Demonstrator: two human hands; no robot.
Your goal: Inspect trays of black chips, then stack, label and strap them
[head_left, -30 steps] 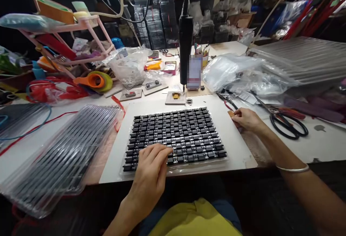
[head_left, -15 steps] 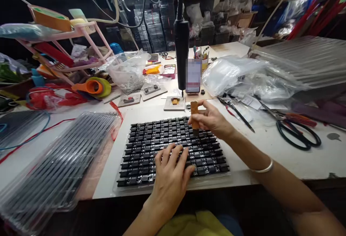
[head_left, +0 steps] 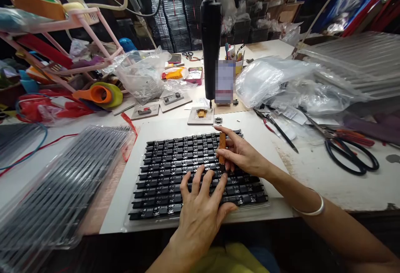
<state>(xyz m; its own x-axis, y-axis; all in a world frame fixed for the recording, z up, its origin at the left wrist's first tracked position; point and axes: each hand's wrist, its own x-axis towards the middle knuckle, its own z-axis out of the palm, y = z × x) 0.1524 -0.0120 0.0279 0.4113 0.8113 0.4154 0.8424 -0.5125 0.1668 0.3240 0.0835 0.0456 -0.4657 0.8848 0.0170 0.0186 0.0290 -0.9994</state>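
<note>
The small brown block (head_left: 222,144) stood upright over the clear tray (head_left: 150,219) of black parts (head_left: 175,169) on the worktop (head_left: 328,181), pinched in the right hand (head_left: 242,154) fingers. The left hand (head_left: 200,206) lay released, fingers spread on the rows. Pressing seemed underway; the next move would call for steady aim. Another bagged tray (head_left: 62,181) lay to the left.

1. I have two hands over the work: my left hand (head_left: 200,206) and my right hand (head_left: 242,154).
2. One tray of black parts (head_left: 200,173) lies under them.
3. One small brown tool (head_left: 222,146) is in my right hand.
4. One pair of black scissors (head_left: 351,156) lies to my right.
5. One hanging black driver (head_left: 211,35) is above the table.
6. One bangle (head_left: 309,211) is on my right wrist.
7. One orange tape dispenser (head_left: 100,94) sits at my left.
</note>
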